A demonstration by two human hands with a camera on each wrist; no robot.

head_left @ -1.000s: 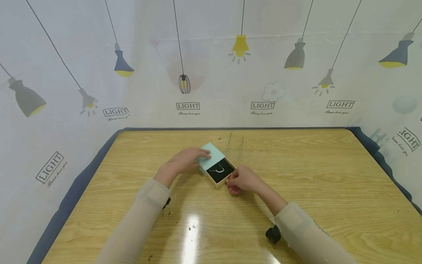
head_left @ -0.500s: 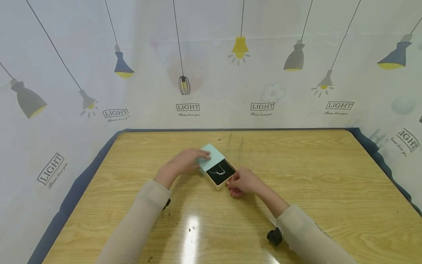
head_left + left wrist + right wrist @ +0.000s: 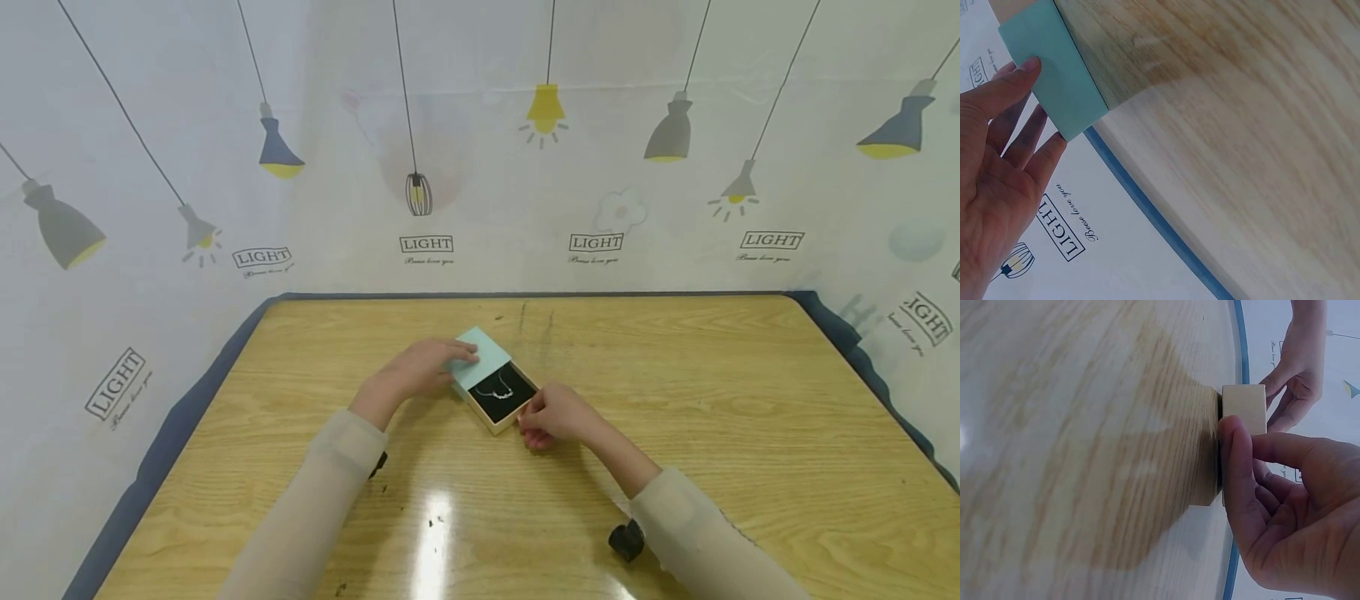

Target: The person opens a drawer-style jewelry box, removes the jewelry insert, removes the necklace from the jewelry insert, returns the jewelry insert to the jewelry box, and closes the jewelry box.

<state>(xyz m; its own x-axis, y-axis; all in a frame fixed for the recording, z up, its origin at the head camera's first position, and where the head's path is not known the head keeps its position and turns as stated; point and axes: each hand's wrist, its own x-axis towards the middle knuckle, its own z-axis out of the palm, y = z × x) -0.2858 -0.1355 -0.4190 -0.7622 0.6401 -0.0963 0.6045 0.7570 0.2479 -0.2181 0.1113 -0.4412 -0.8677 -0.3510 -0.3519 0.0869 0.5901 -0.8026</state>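
A small jewelry box lies tilted across the table, its mint-green sleeve (image 3: 489,352) partly covering a cream drawer (image 3: 506,422). On the drawer's black lining rests a thin silver necklace (image 3: 502,395) with a beaded middle. My left hand (image 3: 420,365) holds the sleeve; the left wrist view shows the thumb on one face of the green sleeve (image 3: 1063,78) and fingertips along its edge. With thumb and forefinger, my right hand (image 3: 558,412) pinches at the drawer's outer end. In the right wrist view those fingertips meet against the cream end wall (image 3: 1244,403), hiding what lies between them.
The wood-grain table (image 3: 675,400) stretches out around the box. Behind it hangs a pale curtain (image 3: 495,167) printed with lamps, with a dark blue strip (image 3: 637,292) along the table's far edge. A black wrist device (image 3: 626,540) sits under the right sleeve.
The drawer has slid slightly farther out of the sleeve toward the right hand, and the necklace has shifted with it. The left hand stays in place.
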